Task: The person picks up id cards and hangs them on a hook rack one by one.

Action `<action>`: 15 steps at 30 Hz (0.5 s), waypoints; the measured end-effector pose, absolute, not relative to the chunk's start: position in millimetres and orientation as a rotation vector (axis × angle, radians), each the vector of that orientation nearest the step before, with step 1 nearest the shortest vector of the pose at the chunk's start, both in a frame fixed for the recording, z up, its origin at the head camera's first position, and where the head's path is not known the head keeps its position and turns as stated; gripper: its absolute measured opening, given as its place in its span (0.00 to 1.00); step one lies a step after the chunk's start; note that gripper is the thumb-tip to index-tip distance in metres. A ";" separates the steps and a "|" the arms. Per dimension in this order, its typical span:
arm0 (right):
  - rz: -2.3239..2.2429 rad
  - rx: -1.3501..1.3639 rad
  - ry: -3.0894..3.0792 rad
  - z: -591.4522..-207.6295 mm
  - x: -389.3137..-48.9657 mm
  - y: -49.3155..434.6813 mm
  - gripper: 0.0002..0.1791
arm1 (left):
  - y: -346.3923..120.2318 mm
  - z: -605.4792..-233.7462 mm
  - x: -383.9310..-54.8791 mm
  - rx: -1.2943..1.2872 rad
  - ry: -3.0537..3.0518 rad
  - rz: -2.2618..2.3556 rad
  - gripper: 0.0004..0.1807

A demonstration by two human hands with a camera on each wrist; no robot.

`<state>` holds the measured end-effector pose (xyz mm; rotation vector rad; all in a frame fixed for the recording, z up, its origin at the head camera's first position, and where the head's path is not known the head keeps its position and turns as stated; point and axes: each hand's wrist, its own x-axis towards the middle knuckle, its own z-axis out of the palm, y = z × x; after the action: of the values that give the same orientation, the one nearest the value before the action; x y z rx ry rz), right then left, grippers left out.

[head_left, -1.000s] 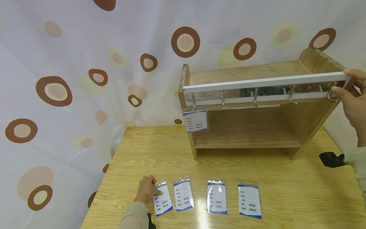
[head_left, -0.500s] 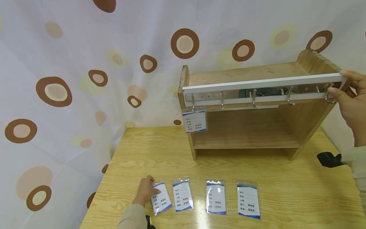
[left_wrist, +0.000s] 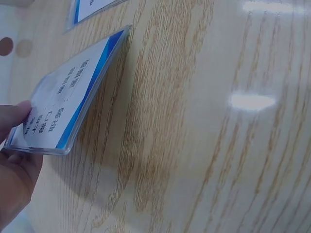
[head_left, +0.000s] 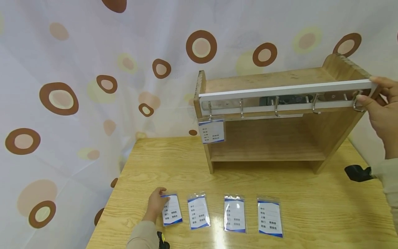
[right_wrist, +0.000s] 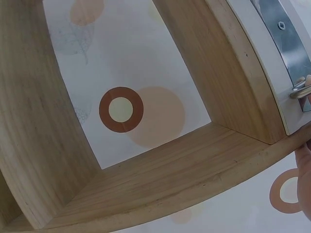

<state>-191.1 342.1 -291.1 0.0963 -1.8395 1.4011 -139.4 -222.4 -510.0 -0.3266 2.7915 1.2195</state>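
Note:
In the head view, my left hand (head_left: 156, 203) pinches a white badge card in a clear sleeve (head_left: 171, 209) between thumb and fingers. The left wrist view shows this badge card (left_wrist: 60, 97) tilted, lifted off the wood with its shadow beneath. My right hand (head_left: 385, 110) grips the right end of the wooden shelf (head_left: 267, 138), thumb by the last metal hook (head_left: 357, 103) and fingers over the white rail's end. From the leftmost hook (head_left: 210, 110) hangs another badge card (head_left: 212, 131). Only part of the right hand (right_wrist: 303, 182) shows at the edge of its wrist view.
Three more badge cards, the left one (head_left: 199, 211), the middle one (head_left: 235, 214) and the right one (head_left: 269, 218), lie in a row on the wooden table (head_left: 311, 207). A patterned curtain (head_left: 130, 41) rises behind the shelf and along the left side.
My left hand has pulled slightly left and picked up the leftmost badge card, which now sits straighter. The right hand keeps its grip on the shelf.

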 end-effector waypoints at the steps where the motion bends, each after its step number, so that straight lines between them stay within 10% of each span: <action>1: 1.406 0.107 -1.835 -290.9 -191.0 342.0 0.22 | -222.2 -509.5 -139.8 -0.336 2.791 1.243 0.19; 15: 1.386 0.089 -1.839 -291.3 -191.5 342.3 0.23 | -213.5 -488.5 -153.8 -0.328 2.781 1.445 0.19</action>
<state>-191.5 342.3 -291.3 0.0889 -1.8389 1.3861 -153.8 -213.5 -488.5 -0.3279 2.7809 1.4450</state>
